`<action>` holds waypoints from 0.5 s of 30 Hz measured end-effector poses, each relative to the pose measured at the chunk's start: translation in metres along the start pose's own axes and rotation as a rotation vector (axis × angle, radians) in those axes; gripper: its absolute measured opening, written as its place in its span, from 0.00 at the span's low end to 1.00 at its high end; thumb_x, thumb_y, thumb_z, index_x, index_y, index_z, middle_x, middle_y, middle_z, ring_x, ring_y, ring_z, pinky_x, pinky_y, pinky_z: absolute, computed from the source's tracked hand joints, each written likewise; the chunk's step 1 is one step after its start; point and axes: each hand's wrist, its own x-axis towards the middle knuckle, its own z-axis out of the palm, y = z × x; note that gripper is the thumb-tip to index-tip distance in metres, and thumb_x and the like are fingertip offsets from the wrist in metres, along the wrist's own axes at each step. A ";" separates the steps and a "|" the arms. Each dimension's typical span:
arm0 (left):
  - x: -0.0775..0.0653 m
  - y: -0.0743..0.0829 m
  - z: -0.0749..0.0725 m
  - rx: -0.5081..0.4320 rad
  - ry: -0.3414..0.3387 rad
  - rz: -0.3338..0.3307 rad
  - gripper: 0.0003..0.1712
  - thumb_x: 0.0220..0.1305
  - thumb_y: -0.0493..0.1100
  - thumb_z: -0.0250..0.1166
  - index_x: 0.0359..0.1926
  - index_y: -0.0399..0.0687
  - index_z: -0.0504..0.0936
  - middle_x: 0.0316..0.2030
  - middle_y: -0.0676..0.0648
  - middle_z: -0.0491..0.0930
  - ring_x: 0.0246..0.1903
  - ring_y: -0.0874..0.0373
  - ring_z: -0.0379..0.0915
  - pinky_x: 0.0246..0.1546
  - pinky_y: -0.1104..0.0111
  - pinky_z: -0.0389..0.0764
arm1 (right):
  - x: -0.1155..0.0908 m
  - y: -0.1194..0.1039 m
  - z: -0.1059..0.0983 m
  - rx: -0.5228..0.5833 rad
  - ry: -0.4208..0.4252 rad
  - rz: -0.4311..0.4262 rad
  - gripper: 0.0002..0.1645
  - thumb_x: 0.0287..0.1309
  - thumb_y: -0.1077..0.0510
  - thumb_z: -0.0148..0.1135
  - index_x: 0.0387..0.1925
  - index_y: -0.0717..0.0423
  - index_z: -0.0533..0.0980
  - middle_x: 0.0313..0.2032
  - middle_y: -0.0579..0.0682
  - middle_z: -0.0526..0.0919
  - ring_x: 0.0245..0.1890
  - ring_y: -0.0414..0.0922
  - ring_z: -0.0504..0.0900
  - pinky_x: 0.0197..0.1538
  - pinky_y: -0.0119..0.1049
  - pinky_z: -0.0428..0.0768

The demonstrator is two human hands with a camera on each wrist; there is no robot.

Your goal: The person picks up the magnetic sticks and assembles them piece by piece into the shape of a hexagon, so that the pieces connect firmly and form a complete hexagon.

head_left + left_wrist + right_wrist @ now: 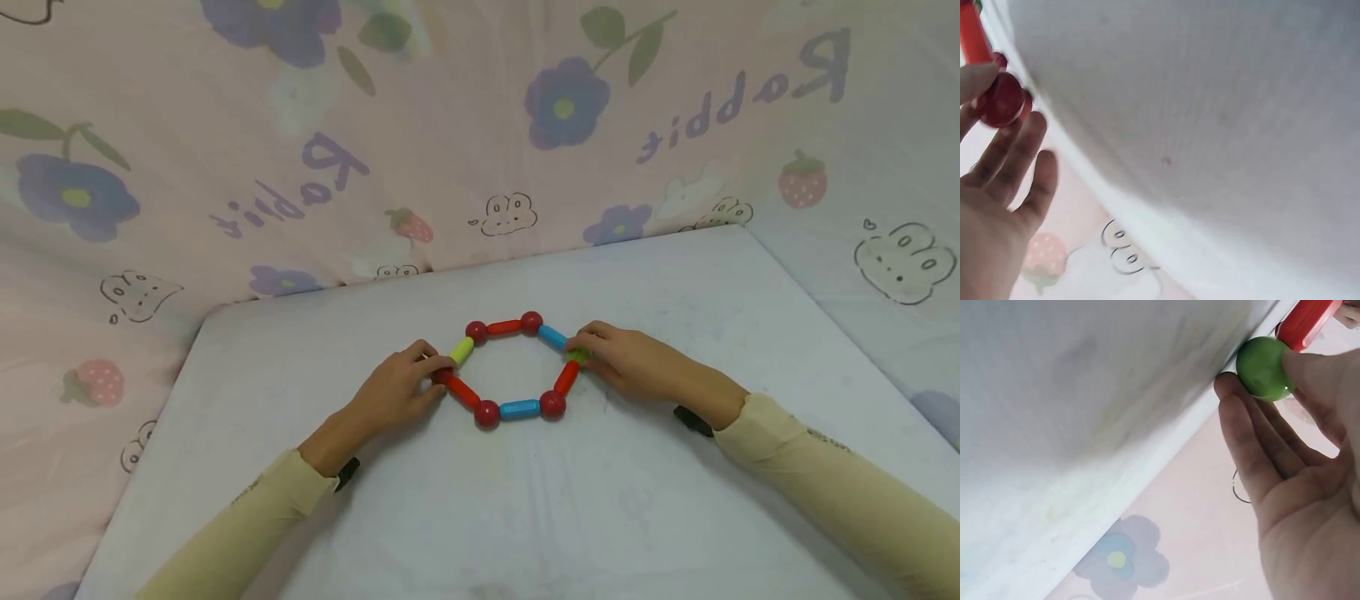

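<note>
A six-sided ring of rods and balls lies on the white table (517, 517). Its rods are a yellow-green one (462, 351), red ones (504, 327) and blue ones (520, 409), joined by dark red balls (552, 405) and one green ball (1265, 369). At the ring's left corner my left hand (401, 383) pinches a dark red ball (1001, 100) between thumb and fingers. On the opposite corner my right hand (630, 360) pinches the green ball, which it partly covers in the head view. A red rod (1307, 324) runs from that ball.
A pink cloth printed with flowers, rabbits and strawberries (450, 150) hangs behind the table and along its sides. The table's far edge lies a little beyond the ring. Dark bands (347, 473) show under both cuffs.
</note>
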 end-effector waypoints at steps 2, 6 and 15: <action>0.004 -0.001 -0.001 0.015 -0.008 -0.008 0.20 0.62 0.44 0.70 0.56 0.57 0.83 0.47 0.50 0.78 0.39 0.57 0.76 0.43 0.65 0.79 | 0.004 0.003 0.001 0.006 0.001 0.006 0.21 0.63 0.60 0.65 0.57 0.47 0.76 0.53 0.48 0.78 0.43 0.40 0.84 0.49 0.40 0.85; 0.012 -0.005 -0.003 0.042 -0.016 -0.001 0.20 0.62 0.43 0.70 0.55 0.55 0.82 0.47 0.50 0.79 0.39 0.57 0.76 0.43 0.64 0.79 | 0.010 0.008 0.002 0.016 0.006 0.030 0.21 0.64 0.60 0.65 0.57 0.47 0.75 0.52 0.49 0.78 0.44 0.42 0.85 0.49 0.42 0.85; 0.029 -0.011 -0.005 0.097 -0.016 -0.073 0.21 0.63 0.44 0.69 0.57 0.51 0.79 0.46 0.48 0.80 0.39 0.54 0.76 0.46 0.61 0.81 | 0.030 0.013 -0.002 0.021 0.018 0.084 0.21 0.66 0.61 0.62 0.59 0.48 0.74 0.54 0.51 0.78 0.48 0.46 0.84 0.53 0.46 0.84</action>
